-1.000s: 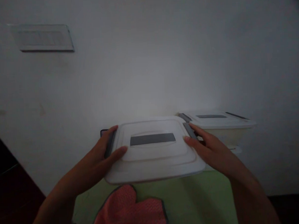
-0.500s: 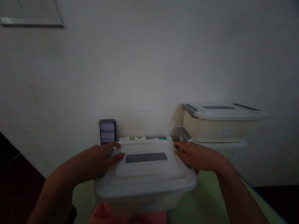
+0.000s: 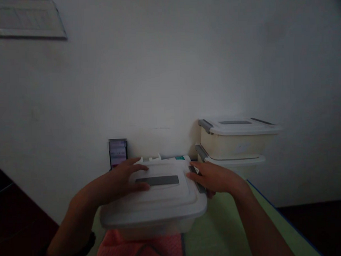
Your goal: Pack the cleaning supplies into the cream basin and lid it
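A lidded plastic storage box (image 3: 159, 201) with a white lid and a grey strip on top is in front of me. My left hand (image 3: 118, 186) reaches over the lid's left part, fingers apart and stretched across the top. On the opposite side, my right hand (image 3: 215, 177) grips the box's right edge by the grey latch (image 3: 196, 175), fingertips on the lid and other fingers lower at the side. The left latch is hidden behind my left hand. Under the box's front lies a pink cloth (image 3: 141, 248).
Two similar boxes are stacked on the right, the upper box (image 3: 232, 144) above a lower lid (image 3: 233, 162). A phone (image 3: 118, 154) leans against the white wall behind. White items (image 3: 166, 158) sit behind the box. The green surface (image 3: 218, 223) has a blue edge.
My left hand has moved from the box's left edge inward over the lid, its fingers spreading. My right hand stays at the right latch. The whole view has shifted slightly.
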{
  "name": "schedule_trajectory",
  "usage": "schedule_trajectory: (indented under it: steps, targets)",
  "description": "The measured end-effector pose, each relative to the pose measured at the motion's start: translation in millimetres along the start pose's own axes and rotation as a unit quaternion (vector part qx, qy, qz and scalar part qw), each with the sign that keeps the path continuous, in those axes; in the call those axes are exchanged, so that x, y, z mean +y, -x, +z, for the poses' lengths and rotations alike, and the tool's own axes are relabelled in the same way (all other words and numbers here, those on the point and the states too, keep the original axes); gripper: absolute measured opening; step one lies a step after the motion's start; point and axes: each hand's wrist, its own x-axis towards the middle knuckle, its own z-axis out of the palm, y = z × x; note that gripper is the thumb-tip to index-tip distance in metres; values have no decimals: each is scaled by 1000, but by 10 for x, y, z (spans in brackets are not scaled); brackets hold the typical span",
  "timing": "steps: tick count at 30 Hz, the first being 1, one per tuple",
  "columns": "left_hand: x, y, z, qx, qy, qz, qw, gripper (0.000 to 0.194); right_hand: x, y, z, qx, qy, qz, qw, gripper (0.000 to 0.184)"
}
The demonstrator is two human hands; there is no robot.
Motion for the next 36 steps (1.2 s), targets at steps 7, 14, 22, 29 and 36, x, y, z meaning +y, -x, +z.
schedule_trajectory:
  steps: [7,14,22,29,36]
  targets:
    - [-21,-202,235,10,-6,44,999,72,-82,-105,140,105,127,13,986,41]
    - [-46,-216,214,22,3,41,999,66,-58,-182,179,114,137,18,984,43]
    - [-432,64,-80,209,-30,-62,975,77,32,-254,193,97,124,-1,988,45]
    - [-352,156,-150,-22,-12,-91,996,45,39,-241,195,80,104,-3,991,50]
    - [-357,123,-167,-11,-20,-82,996,39,75,-266,213,78,104,-7,992,50]
